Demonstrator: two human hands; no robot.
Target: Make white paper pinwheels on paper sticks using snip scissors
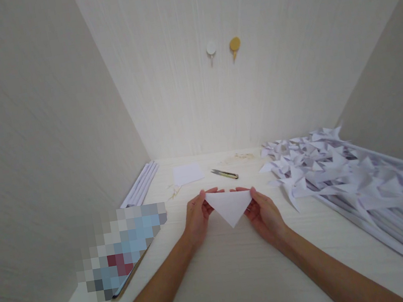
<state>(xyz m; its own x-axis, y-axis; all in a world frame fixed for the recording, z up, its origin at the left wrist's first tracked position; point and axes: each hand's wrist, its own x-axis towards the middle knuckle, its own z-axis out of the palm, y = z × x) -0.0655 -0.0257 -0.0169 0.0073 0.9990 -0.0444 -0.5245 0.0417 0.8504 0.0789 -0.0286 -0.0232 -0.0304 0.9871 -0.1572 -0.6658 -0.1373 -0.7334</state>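
1. Table [246, 287]: pale wood-grain top, lower centre of the frame; both forearms come in from the bottom edge.
2. Left hand [197, 218]: centre frame, fingers curled, thumb and fingertips pinching the left corner of the folded paper triangle [230, 206].
3. Right hand [264, 213]: just right of centre, pinching the triangle's right corner in the same way.
4. Folded paper triangle: white, held between the hands with its long edge on top and its point downward, at or just above the table; contact cannot be told.
5. Pixelated flat object [125, 250]: lower left, lying on the table, well apart from the hands.
6. Pile of folded paper pieces [342, 169]: right side, on stacked white sheets running to the lower right corner.
7. White strips [140, 185]: left, along the wall.
8. Small square sheet [188, 173] and snips [224, 173]: beyond the hands, near the back wall.
9. Two wall hooks [223, 48]: upper centre.
10. Risk, as judged: an uneven pull between the two pinches could skew the crease or let layers slip; a loose corner grip could drop the triangle; a right elbow swing could disturb the pile.
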